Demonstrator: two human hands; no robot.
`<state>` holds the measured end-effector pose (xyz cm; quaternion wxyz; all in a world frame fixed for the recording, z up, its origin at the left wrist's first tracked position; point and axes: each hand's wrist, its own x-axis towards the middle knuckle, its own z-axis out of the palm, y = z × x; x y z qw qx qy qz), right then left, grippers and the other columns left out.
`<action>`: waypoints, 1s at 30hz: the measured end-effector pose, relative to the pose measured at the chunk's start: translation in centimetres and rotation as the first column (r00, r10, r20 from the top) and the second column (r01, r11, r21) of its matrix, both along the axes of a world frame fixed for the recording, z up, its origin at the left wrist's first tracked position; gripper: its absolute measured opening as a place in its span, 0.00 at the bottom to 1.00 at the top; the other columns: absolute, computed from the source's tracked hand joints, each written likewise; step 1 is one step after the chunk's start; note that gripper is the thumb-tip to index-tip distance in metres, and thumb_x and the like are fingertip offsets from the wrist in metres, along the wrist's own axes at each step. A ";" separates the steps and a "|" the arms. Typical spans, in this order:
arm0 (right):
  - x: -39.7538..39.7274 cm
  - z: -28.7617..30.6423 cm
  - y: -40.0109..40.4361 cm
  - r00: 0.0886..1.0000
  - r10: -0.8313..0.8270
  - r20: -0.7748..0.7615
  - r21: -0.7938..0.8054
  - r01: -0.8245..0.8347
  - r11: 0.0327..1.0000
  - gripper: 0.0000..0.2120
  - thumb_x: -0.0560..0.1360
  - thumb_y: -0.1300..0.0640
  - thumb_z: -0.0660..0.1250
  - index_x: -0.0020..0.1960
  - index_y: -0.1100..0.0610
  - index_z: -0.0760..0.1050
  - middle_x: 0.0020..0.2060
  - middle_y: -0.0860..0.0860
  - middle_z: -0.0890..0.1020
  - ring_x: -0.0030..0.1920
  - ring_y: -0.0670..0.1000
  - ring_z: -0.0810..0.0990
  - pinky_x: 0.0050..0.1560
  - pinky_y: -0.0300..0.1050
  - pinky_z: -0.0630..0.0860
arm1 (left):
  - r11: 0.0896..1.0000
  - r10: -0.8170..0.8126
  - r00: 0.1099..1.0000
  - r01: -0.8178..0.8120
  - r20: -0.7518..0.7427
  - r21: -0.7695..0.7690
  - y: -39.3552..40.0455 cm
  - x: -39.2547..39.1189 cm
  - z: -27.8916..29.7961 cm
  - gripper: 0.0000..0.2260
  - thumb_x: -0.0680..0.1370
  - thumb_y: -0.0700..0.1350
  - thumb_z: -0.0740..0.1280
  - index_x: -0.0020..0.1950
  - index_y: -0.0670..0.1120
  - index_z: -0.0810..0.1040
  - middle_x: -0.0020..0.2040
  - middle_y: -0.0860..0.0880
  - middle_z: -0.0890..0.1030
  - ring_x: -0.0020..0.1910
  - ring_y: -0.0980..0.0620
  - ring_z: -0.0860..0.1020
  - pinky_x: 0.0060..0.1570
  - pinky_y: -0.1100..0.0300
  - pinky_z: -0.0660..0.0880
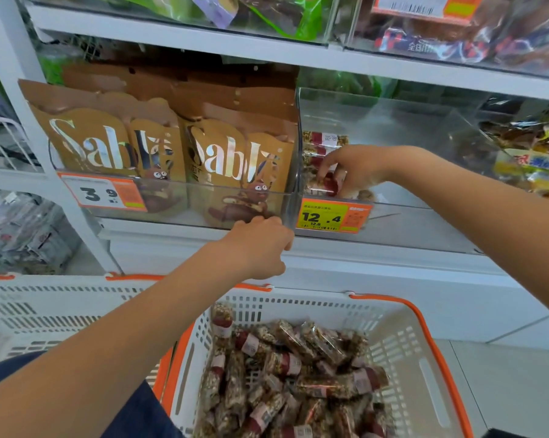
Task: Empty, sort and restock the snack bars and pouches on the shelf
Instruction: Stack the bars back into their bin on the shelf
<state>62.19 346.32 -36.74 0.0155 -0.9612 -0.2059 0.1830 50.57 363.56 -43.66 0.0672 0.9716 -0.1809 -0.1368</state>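
1. Presently, the right hand [350,172] is inside the clear shelf bin [393,121] at about 2 o'clock of the frame, its fingers [325,172] curled round a snack bar [330,184] with a dark red band. The grip looks like a lift-out, in keeping with emptying this bin.
2. A few more bars [322,143] lie stacked against the bin's left wall, just behind the hand. The rest of the bin floor shows bare, so by my judgement the emptying is nearly done.
3. The left hand [260,245] is at the centre of the frame, at the lower front corner where the pouch bin [235,216] meets the bar bin. Its fingers are bent over the front edge; whether they clamp it or merely rest there cannot be told. The likely purpose is to steady the bins while the other hand works.
4. The brown pouches [229,153] stand upright in rows in the pouch bin at 10 o'clock, untouched.
5. The white basket with orange rim [425,314] sits at 5 o'clock, directly below the shelf, holding a loose heap of removed bars [298,368]. Its position keeps the carry short.
6. A second basket [45,311] lies at 8 o'clock, touching the first; its contents are out of view.
7. An orange price tag [333,216] hangs on the bar bin's front.
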 end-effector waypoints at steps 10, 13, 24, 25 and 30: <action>0.1 -1.6 -0.7 0.995 -0.104 0.005 0.210 0.100 0.973 0.14 0.71 0.70 0.70 0.51 0.54 0.83 0.40 0.48 0.83 0.36 0.47 0.79 0.30 0.38 0.74 | 1.000 -0.028 1.000 0.028 -0.005 -0.005 -0.5 -0.4 0.0 0.15 0.78 0.48 0.64 0.65 0.50 0.71 0.65 0.48 0.70 0.63 0.45 0.69 0.58 0.49 0.64; 0.4 -1.5 -1.4 0.990 -0.138 0.036 0.267 0.123 0.956 0.10 0.71 0.67 0.72 0.48 0.54 0.84 0.45 0.53 0.84 0.40 0.50 0.81 0.31 0.33 0.76 | 1.000 -0.028 1.000 0.029 -0.013 0.005 -0.4 -0.3 -0.2 0.15 0.79 0.48 0.64 0.65 0.49 0.71 0.64 0.48 0.70 0.62 0.46 0.70 0.57 0.49 0.65; -3.2 -0.4 -3.8 0.929 -0.205 0.308 0.420 0.061 0.905 0.05 0.69 0.58 0.75 0.42 0.50 0.82 0.41 0.47 0.84 0.39 0.45 0.80 0.50 0.45 0.78 | 0.999 -0.014 1.000 0.015 0.015 -0.047 -0.2 -0.1 -1.6 0.17 0.78 0.48 0.64 0.67 0.50 0.69 0.65 0.49 0.70 0.61 0.46 0.71 0.51 0.53 0.65; -4.8 -0.2 -4.1 0.903 -0.233 0.362 0.496 0.025 0.868 0.04 0.69 0.56 0.76 0.42 0.49 0.82 0.40 0.47 0.84 0.38 0.45 0.81 0.48 0.45 0.79 | 0.998 -0.005 1.000 0.005 0.007 -0.063 -0.2 -0.2 -1.9 0.18 0.78 0.47 0.65 0.67 0.51 0.69 0.66 0.49 0.70 0.61 0.46 0.72 0.52 0.53 0.67; -14.2 -7.6 -5.0 0.745 -0.466 0.478 0.695 0.003 0.719 0.04 0.72 0.57 0.71 0.44 0.50 0.77 0.34 0.42 0.78 0.36 0.47 0.76 0.36 0.43 0.72 | 0.973 0.126 0.982 -0.150 -0.142 -0.174 -1.3 -2.1 -7.2 0.16 0.77 0.47 0.67 0.64 0.51 0.71 0.64 0.49 0.72 0.61 0.47 0.73 0.59 0.49 0.71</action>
